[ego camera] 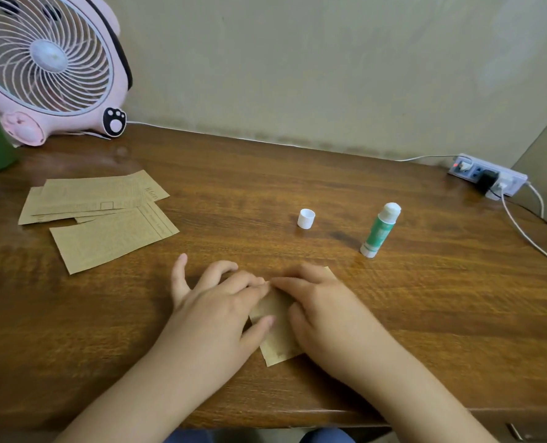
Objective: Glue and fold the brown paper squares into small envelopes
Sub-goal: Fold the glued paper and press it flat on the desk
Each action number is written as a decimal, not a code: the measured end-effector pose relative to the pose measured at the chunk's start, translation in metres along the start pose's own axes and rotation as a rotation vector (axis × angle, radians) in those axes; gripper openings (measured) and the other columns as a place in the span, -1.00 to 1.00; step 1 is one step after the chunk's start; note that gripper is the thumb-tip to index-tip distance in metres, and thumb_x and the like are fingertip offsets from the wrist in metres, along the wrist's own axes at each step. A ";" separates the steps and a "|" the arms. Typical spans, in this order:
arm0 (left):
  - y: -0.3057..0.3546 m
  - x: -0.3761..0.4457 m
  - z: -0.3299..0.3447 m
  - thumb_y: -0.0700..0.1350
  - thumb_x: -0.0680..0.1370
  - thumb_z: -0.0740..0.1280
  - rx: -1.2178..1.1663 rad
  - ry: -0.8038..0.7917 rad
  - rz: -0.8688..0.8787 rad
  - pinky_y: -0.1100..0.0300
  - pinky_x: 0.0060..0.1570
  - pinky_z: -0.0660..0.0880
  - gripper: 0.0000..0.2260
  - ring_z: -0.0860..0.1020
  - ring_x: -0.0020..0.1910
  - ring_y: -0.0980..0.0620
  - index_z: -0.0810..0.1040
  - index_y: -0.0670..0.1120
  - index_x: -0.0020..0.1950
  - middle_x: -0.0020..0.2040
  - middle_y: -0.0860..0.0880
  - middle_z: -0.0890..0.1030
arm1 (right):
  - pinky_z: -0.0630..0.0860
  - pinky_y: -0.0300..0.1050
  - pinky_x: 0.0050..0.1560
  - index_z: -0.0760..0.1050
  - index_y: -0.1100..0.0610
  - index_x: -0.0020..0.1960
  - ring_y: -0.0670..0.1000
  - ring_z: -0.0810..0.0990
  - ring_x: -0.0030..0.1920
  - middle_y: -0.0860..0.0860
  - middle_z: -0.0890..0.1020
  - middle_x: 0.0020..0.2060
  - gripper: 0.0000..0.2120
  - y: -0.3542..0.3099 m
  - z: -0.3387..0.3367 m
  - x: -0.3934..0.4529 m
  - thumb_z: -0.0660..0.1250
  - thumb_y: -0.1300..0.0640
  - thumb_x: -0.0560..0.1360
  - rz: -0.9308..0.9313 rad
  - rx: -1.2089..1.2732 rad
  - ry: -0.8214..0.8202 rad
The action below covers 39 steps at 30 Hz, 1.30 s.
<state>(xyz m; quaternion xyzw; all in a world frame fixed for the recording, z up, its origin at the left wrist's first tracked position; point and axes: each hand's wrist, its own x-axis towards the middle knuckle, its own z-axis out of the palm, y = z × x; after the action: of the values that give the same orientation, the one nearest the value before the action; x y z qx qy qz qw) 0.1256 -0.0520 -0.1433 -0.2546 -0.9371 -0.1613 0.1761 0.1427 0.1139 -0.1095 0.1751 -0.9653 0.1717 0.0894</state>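
Low in the middle of the frame, both hands are lying on one brown paper piece point(277, 327) that is sitting flat on the wooden table point(393, 298); the left hand point(216, 310) is covering the paper's left side, its fingers loosely spread and bent, with the fingertips pressing down near the paper's upper edge and the thumb point(261, 324) resting across its face; the right hand point(323, 310) is covering the right side, fingers bent and pressing down, its fingertips meeting those of the left hand at the top; whether either hand is pinching an edge or only pressing, I cannot tell, since the fingers are hiding the fold; only the paper's lower corner, a strip between the hands and a small corner beyond the right hand are showing.

At the left of the frame, a loose pile of brown paper sheets point(106, 215) is lying well apart from the hands, overlapping one another, with faint print on them; right of centre, an uncapped glue stick point(380, 230) with a green label is standing upright, and its white cap point(306, 218) is sitting just to its left, apart from it.

In the upper left a pink desk fan point(48, 62) is standing against the wall; at the right edge a power strip point(489, 175) is lying with a plug and white cables in it.
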 end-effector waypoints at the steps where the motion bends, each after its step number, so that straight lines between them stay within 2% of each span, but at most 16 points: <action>1: 0.001 0.000 0.000 0.21 0.42 0.11 0.002 0.007 0.002 -0.23 0.28 0.02 -0.61 0.52 0.12 0.06 0.67 0.12 -0.04 -0.02 0.27 0.61 | 0.19 -0.49 0.17 0.47 0.10 0.29 -0.12 0.37 0.16 -0.08 0.48 0.16 -0.44 -0.004 0.004 0.001 -0.07 0.04 0.42 -0.032 0.026 -0.029; 3: 0.002 0.000 -0.002 0.21 0.41 0.11 0.026 0.024 -0.002 -0.24 0.29 0.03 -0.60 0.54 0.11 0.03 0.69 0.09 -0.10 -0.04 0.24 0.63 | 0.23 -0.46 0.17 0.47 0.08 0.30 -0.13 0.39 0.17 -0.10 0.48 0.17 -0.41 -0.005 0.006 0.000 -0.10 0.01 0.40 -0.020 0.049 -0.043; 7: 0.002 -0.001 -0.006 0.26 0.40 0.13 0.062 0.054 -0.035 -0.25 0.31 0.01 -0.60 0.44 0.11 0.07 0.67 0.06 -0.27 -0.12 0.23 0.62 | 0.27 -0.37 0.18 0.46 0.06 0.32 -0.12 0.38 0.22 -0.12 0.46 0.19 -0.60 0.020 -0.010 -0.007 0.07 0.16 0.53 0.157 -0.069 0.056; 10: 0.003 0.000 -0.005 0.25 0.38 0.14 0.070 0.070 -0.031 -0.23 0.31 -0.01 -0.60 0.41 0.09 0.09 0.66 0.05 -0.31 -0.14 0.23 0.62 | 0.35 -0.24 0.17 0.50 0.08 0.24 -0.05 0.39 0.20 -0.09 0.48 0.14 -0.63 0.020 -0.012 -0.005 0.05 0.15 0.53 0.183 -0.154 0.067; 14: 0.001 -0.001 -0.004 0.26 0.39 0.14 0.083 0.069 -0.027 -0.25 0.30 0.01 -0.60 0.49 0.06 0.05 0.66 0.05 -0.27 -0.15 0.23 0.62 | 0.44 -0.11 0.12 0.57 0.17 0.17 0.06 0.49 0.05 0.02 0.58 0.04 -0.43 0.003 0.003 0.000 -0.08 0.02 0.39 0.048 -0.092 0.009; 17: 0.001 -0.001 -0.005 0.26 0.39 0.13 0.088 0.058 -0.026 -0.25 0.31 0.01 -0.60 0.52 0.05 0.04 0.67 0.06 -0.25 -0.15 0.24 0.63 | 0.48 -0.05 0.04 0.61 0.12 0.11 0.08 0.55 -0.02 -0.03 0.63 0.00 -0.45 0.021 -0.003 -0.006 -0.07 0.07 0.37 0.133 -0.187 0.087; 20: 0.001 -0.001 -0.005 0.25 0.40 0.13 0.094 0.058 -0.021 -0.25 0.32 -0.02 -0.60 0.51 0.05 0.05 0.65 0.05 -0.28 -0.16 0.23 0.62 | 0.31 -0.10 0.19 0.55 0.00 0.22 0.02 0.47 0.15 -0.13 0.56 0.14 -0.42 0.032 -0.014 -0.009 -0.15 0.03 0.43 0.213 -0.307 0.065; 22: 0.001 -0.002 -0.005 0.23 0.41 0.13 0.096 0.054 -0.009 -0.27 0.31 -0.01 -0.60 0.54 0.03 0.02 0.65 0.03 -0.27 -0.16 0.21 0.62 | 0.19 -0.14 0.29 0.46 -0.05 0.29 -0.04 0.34 0.26 -0.17 0.46 0.24 -0.53 0.032 -0.018 -0.009 -0.09 0.05 0.53 0.241 -0.339 0.036; 26: 0.006 -0.004 -0.006 0.11 0.45 0.12 0.117 0.075 0.020 -0.27 0.32 0.06 -0.60 0.59 -0.05 0.02 0.69 -0.06 -0.21 -0.15 0.11 0.66 | 0.28 -0.21 0.25 0.38 0.03 0.36 -0.04 0.34 0.18 -0.09 0.43 0.19 -0.60 0.019 -0.020 -0.020 0.04 0.10 0.55 0.194 -0.202 0.080; 29: 0.018 -0.012 -0.004 -0.01 0.47 0.10 0.155 0.105 0.008 -0.26 0.31 0.12 -0.61 0.61 -0.13 0.00 0.69 -0.11 -0.20 -0.18 0.02 0.66 | 0.32 -0.24 0.17 0.40 0.06 0.34 -0.05 0.36 0.09 -0.09 0.45 0.14 -0.49 0.006 -0.011 -0.031 -0.09 0.02 0.49 0.129 -0.129 0.035; 31: 0.030 -0.022 -0.003 -0.03 0.46 0.11 0.179 0.132 -0.006 -0.26 0.32 0.14 -0.63 0.61 -0.15 -0.04 0.68 -0.14 -0.25 -0.24 -0.02 0.63 | 0.33 -0.24 0.19 0.41 0.04 0.33 -0.07 0.36 0.11 -0.11 0.44 0.16 -0.40 0.007 -0.008 -0.030 -0.19 -0.04 0.45 0.117 -0.122 0.001; 32: 0.037 -0.026 -0.002 -0.03 0.44 0.13 0.185 0.147 -0.005 -0.27 0.32 0.14 -0.65 0.61 -0.16 -0.06 0.66 -0.14 -0.28 -0.27 -0.02 0.60 | 0.31 -0.25 0.22 0.39 0.03 0.35 -0.08 0.35 0.15 -0.11 0.43 0.19 -0.42 0.009 -0.008 -0.027 -0.17 -0.03 0.47 0.123 -0.111 -0.009; 35: 0.057 -0.033 -0.005 0.03 0.39 0.17 0.129 0.167 0.051 -0.26 0.29 0.15 -0.69 0.60 -0.16 -0.03 0.63 -0.09 -0.34 -0.33 0.02 0.53 | 0.23 -0.34 0.24 0.41 0.05 0.33 -0.09 0.34 0.25 -0.11 0.43 0.23 -0.62 0.020 -0.012 -0.017 0.04 0.14 0.56 0.118 -0.041 -0.029; 37: 0.058 -0.028 -0.005 0.06 0.39 0.18 0.031 0.144 0.106 -0.22 0.25 0.18 -0.72 0.58 -0.19 0.05 0.60 -0.01 -0.37 -0.35 0.09 0.50 | 0.27 -0.35 0.16 0.46 0.08 0.23 -0.07 0.39 0.20 -0.08 0.49 0.14 -0.67 0.026 -0.014 -0.011 0.08 0.21 0.52 0.106 -0.002 -0.043; 39: 0.051 -0.012 -0.012 0.11 0.42 0.17 -0.058 0.031 0.099 -0.11 0.25 0.17 -0.73 0.56 -0.16 0.10 0.60 0.05 -0.28 -0.30 0.16 0.50 | 0.31 -0.31 0.09 0.48 0.10 0.18 -0.03 0.43 0.13 -0.04 0.51 0.04 -0.63 0.031 -0.014 -0.006 0.04 0.18 0.46 0.096 0.021 -0.049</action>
<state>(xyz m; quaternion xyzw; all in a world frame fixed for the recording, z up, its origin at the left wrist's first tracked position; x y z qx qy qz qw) 0.1653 -0.0201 -0.1272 -0.3033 -0.9153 -0.1836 0.1911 0.1381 0.1481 -0.1070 0.1334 -0.9727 0.1818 0.0556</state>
